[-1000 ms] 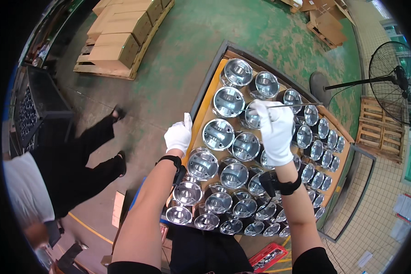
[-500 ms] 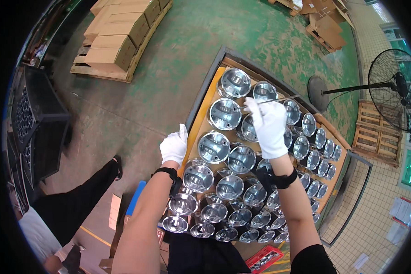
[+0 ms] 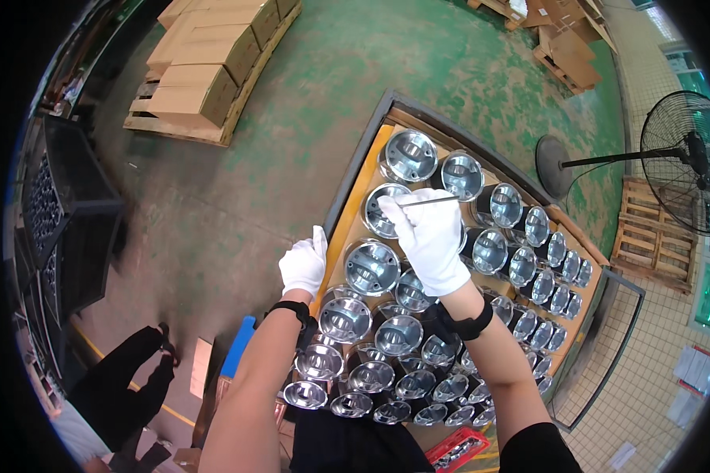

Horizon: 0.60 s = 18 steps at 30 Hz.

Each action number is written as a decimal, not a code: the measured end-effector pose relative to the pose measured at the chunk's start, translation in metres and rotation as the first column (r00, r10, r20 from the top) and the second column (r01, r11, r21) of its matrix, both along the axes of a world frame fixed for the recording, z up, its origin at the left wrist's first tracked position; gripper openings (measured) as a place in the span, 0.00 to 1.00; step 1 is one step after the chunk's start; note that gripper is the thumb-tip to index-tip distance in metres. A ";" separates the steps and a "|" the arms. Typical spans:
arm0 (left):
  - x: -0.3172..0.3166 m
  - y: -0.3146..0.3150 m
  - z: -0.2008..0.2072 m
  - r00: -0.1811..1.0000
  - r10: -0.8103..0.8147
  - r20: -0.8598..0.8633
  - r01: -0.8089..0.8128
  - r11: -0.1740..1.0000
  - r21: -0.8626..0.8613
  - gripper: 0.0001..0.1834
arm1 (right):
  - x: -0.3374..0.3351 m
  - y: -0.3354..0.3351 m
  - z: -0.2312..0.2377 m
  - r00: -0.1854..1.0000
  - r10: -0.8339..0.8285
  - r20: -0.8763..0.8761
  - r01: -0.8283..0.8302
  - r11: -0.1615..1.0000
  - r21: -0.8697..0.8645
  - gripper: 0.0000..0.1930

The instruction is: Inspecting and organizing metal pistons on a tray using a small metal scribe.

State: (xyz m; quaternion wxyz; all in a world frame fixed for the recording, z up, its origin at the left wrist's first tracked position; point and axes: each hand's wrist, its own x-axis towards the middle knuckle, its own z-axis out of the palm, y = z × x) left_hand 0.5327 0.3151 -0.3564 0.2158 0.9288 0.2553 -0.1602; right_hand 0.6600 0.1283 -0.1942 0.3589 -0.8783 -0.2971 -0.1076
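Note:
In my right hand (image 3: 430,236), gloved in white, is a thin metal rod (image 3: 430,202) pinched between the fingers. Its tip is over a shiny piston (image 3: 377,217) in the leftmost column, which the hand partly covers. My left hand (image 3: 302,264), also white-gloved, lies against the dark left edge (image 3: 352,177) of a crate. One finger points forward while the others curl out of sight. Rows of silver pistons with dark sides, such as this near one (image 3: 398,335), stand upright on brown cardboard (image 3: 363,236). Both wrists wear black bands.
Cartons (image 3: 185,91) sit on a wooden pallet at the far left. A black stand fan (image 3: 678,154) is at the right, near an upright pallet (image 3: 647,225). Another person's dark-trousered legs (image 3: 126,366) show at lower left. A red tray (image 3: 459,449) of metal parts lies near me.
My right hand has moved left and nearer to me with the rod, now lying over the left column of pistons. The other person's legs have shifted down at the left.

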 end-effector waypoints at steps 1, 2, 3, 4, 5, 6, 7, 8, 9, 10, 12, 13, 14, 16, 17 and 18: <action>0.000 0.001 -0.001 1.000 -0.006 0.020 0.006 1.000 0.008 0.36 | 0.001 0.001 -0.001 0.999 0.040 0.009 -0.039 0.996 -0.083 0.05; 0.000 0.002 -0.003 0.999 -0.014 0.041 0.013 1.000 0.015 0.35 | 0.002 0.003 0.000 0.999 0.040 0.011 -0.039 0.996 -0.083 0.05; -0.001 0.002 -0.003 0.999 -0.014 0.043 0.014 1.000 0.014 0.35 | 0.000 0.006 0.001 0.999 0.034 0.021 -0.032 0.996 -0.086 0.05; -0.002 0.003 -0.003 0.999 -0.014 0.038 0.013 1.000 0.019 0.35 | 0.000 0.008 0.002 0.999 0.027 0.037 -0.023 0.996 -0.088 0.05; -0.002 0.004 -0.003 0.999 -0.013 0.034 0.013 1.000 0.025 0.35 | 0.001 0.005 0.005 0.998 0.040 0.040 -0.036 0.995 -0.092 0.07; -0.003 0.005 -0.006 0.999 -0.014 0.042 0.013 1.000 0.024 0.35 | 0.007 0.001 0.012 0.998 0.039 0.048 -0.035 0.995 -0.092 0.07; -0.009 0.012 -0.009 0.999 -0.018 0.036 0.016 0.998 0.055 0.35 | 0.013 -0.001 0.019 0.998 0.022 -0.050 -0.019 0.998 0.061 0.10; -0.008 0.010 -0.008 0.999 -0.028 0.035 0.026 0.998 0.065 0.35 | 0.019 -0.010 0.028 0.989 0.010 -0.148 0.018 0.982 0.189 0.14; -0.007 0.008 -0.006 0.999 -0.032 0.033 0.029 0.998 0.061 0.35 | 0.029 -0.017 0.035 0.991 -0.072 -0.116 0.097 0.970 0.224 0.14; -0.005 0.005 -0.005 0.998 -0.035 0.042 0.032 0.998 0.056 0.35 | 0.041 -0.025 0.044 0.984 -0.160 -0.083 0.176 0.950 0.259 0.14; -0.003 0.003 -0.004 0.999 -0.031 0.017 0.030 0.999 0.032 0.36 | 0.059 -0.039 0.049 0.971 -0.235 -0.038 0.238 0.950 0.202 0.12; -0.004 0.003 -0.004 0.999 -0.029 0.024 0.028 0.999 0.035 0.36 | 0.064 -0.043 0.047 0.976 -0.205 -0.066 0.215 0.955 0.206 0.12; -0.004 0.003 -0.004 1.000 -0.023 0.020 0.023 0.999 0.034 0.36 | 0.068 -0.044 0.046 0.980 -0.174 -0.094 0.191 0.959 0.210 0.11; -0.004 0.003 -0.004 1.000 -0.017 0.020 0.017 0.999 0.031 0.36 | 0.068 -0.043 0.043 0.988 -0.156 -0.016 0.157 0.976 0.151 0.11; -0.004 0.003 -0.004 1.000 -0.021 0.017 0.021 0.999 0.024 0.36 | 0.068 -0.045 0.041 0.989 -0.135 0.056 0.129 0.988 0.085 0.11; -0.003 0.002 -0.004 1.000 -0.026 0.014 0.025 1.000 0.016 0.36 | 0.070 -0.049 0.029 0.989 -0.115 0.090 0.112 0.993 0.035 0.12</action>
